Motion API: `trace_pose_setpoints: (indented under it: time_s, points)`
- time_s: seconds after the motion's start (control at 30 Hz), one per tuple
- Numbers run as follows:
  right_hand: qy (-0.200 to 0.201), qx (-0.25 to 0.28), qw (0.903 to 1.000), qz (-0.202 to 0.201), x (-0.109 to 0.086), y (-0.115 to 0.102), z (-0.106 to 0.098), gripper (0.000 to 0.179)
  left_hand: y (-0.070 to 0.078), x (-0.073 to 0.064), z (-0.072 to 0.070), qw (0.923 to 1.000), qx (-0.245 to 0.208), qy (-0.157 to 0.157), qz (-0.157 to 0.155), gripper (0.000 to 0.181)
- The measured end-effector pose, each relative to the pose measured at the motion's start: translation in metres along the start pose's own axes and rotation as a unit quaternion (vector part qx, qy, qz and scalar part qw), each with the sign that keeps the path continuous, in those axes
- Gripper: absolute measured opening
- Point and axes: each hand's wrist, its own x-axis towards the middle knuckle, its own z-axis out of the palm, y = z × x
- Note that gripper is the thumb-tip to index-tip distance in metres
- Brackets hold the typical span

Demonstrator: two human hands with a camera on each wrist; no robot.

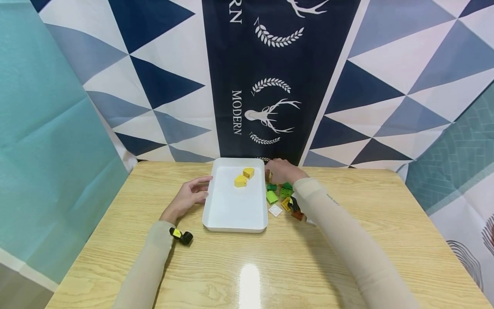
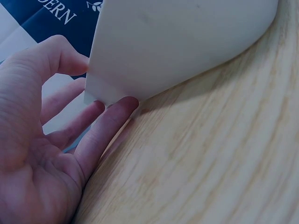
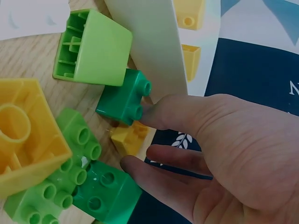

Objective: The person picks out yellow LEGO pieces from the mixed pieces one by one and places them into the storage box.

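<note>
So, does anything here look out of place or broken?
Nothing looks broken. The backdrop is the odd bit: its deer and the word MODERN run sideways. Beside the tray, blocks lie jumbled, a light-green one tipped on its side, though that seems ordinary.

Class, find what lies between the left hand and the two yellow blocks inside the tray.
In the head view, only the wall and bare floor of the white tray separate the left hand from the yellow blocks.
</note>
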Motion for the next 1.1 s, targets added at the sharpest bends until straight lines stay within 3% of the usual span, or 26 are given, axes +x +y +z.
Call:
trace_pose_setpoints:
  time_s: [0.2, 0.3, 0.4, 0.8, 1.0, 1.1]
  points:
    - [-0.004, -0.039, 0.9992, -0.005, 0.031, 0.02, 0.014, 0.034, -0.001, 0.001, 0.0, 1.0, 0.003, -0.001, -0.003, 0.064]
    - [-0.006, -0.043, 0.999, -0.003, 0.057, 0.039, 0.026, 0.032, -0.001, 0.001, 0.0, 1.0, 0.003, -0.002, -0.002, 0.064]
    - [-0.016, -0.029, 0.9994, -0.004, 0.07, 0.048, 0.033, 0.03, 0.0, 0.001, 0.001, 1.0, 0.001, -0.002, -0.002, 0.064]
    - [-0.012, -0.005, 0.9999, 0.003, 0.079, 0.054, 0.042, 0.028, 0.0, 0.0, 0.001, 1.0, -0.004, 0.0, -0.003, 0.064]
    - [-0.009, -0.029, 0.9995, -0.002, 0.039, 0.024, 0.026, 0.031, 0.001, -0.001, 0.0, 1.0, -0.009, -0.002, 0.002, 0.064]
    - [-0.007, -0.021, 0.9998, 0.001, 0.06, 0.038, 0.034, 0.03, 0.001, -0.001, 0.001, 0.9999, -0.011, -0.002, 0.002, 0.065]
